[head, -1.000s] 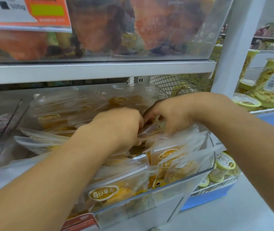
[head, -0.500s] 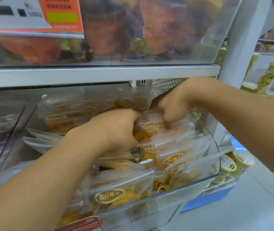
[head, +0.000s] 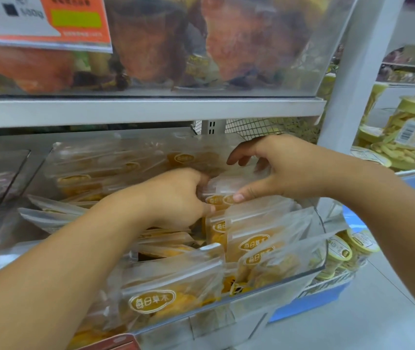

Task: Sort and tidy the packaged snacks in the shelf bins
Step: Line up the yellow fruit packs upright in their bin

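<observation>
On the far left, beside your bin, sits another clear bin with dark pink packs inside, too blurry to read. Next comes the big clear bin where you are working, full of see-through snack bags with yellow fruit pieces and gold oval labels. Some bags lie flat at the back left, and some stand in a row toward the right side. One bag leans at the front, just under your left arm. Your left hand reaches into the middle of the bin, and its fingers curl around the left edge of a small bunch of bags and squeeze it. Your right hand is on the other side of that same bunch. Its thumb presses on the front of the bags right by a gold label, and its fingers bend over the top toward the back, so it pinches the bunch too. The bunch stands upright near the back right part of the bin, above the row of standing bags. Up above, a grey shelf holds a bin of reddish-brown snacks, with an orange and white price sign on its front. Off to the right, past a white post, round tubs with pale green lids sit on another shelf, and smaller ones sit lower down.
</observation>
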